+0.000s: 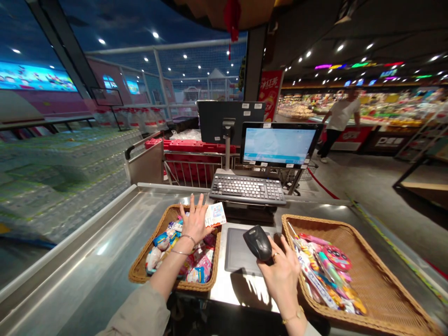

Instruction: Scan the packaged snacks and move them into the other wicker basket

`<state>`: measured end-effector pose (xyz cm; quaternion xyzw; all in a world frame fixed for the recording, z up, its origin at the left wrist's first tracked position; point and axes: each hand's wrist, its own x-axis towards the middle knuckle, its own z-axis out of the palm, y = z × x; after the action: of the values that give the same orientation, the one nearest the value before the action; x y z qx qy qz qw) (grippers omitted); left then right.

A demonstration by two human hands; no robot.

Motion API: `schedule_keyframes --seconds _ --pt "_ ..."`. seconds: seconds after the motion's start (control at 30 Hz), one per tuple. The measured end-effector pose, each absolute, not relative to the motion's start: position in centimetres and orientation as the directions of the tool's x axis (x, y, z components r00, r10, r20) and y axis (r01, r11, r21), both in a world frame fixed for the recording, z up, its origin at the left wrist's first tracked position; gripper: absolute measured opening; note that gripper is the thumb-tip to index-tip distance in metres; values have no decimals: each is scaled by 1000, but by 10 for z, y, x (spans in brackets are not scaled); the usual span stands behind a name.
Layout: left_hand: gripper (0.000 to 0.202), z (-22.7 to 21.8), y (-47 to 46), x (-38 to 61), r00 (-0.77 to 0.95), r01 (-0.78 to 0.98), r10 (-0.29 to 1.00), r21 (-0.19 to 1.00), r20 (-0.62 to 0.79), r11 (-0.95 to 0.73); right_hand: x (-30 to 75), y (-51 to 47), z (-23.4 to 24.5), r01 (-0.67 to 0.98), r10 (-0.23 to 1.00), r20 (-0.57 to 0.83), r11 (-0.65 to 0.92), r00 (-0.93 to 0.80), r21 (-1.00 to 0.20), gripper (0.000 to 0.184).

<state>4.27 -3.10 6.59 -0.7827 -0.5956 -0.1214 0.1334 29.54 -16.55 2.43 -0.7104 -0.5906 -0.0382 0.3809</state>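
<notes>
My left hand (pixel 194 224) is over the left wicker basket (pixel 217 261), its fingers spread upward. A flat white and orange snack package (pixel 214 214) sits between its thumb and index finger, reaching past the basket's right rim. Beneath the hand and wrist lie several wrapped sweets (pixel 199 271) in blue, pink and white, partly hidden by my forearm. My right hand (pixel 282 270) grips a black barcode scanner (pixel 258 242) above the counter, its head tilted to the left. Most of the scanner's handle is hidden by the fingers.
On the right stands a larger wicker basket (pixel 381 261) holding colourful packaged sweets (pixel 327 266). A keyboard (pixel 248 187) and a lit monitor (pixel 279 143) are behind a grey pad (pixel 238 249) on the metal counter (pixel 115 242). Farther right, a person (pixel 342 116) is walking.
</notes>
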Motion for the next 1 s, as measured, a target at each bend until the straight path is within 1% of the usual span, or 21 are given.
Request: schedule_keyframes --seconds 0.17,0.27,0.47,0.87,1.0 --pt "74 65 -36 55 273 960 858 -73 434 -269 292 -165 27 877 809 520 11 274 -480 25" --pt "75 62 -37 61 281 958 841 -78 462 -277 290 -164 29 879 809 524 20 266 -477 23" --pt "76 60 -41 74 278 957 839 -63 467 -282 288 -164 26 876 819 516 34 251 -481 19" --pt "78 54 -42 86 283 954 827 -52 485 -296 289 -169 27 882 818 521 36 244 -470 22" --pt "77 55 -43 89 284 953 831 -48 478 -298 290 -170 28 880 820 521 44 239 -473 20"
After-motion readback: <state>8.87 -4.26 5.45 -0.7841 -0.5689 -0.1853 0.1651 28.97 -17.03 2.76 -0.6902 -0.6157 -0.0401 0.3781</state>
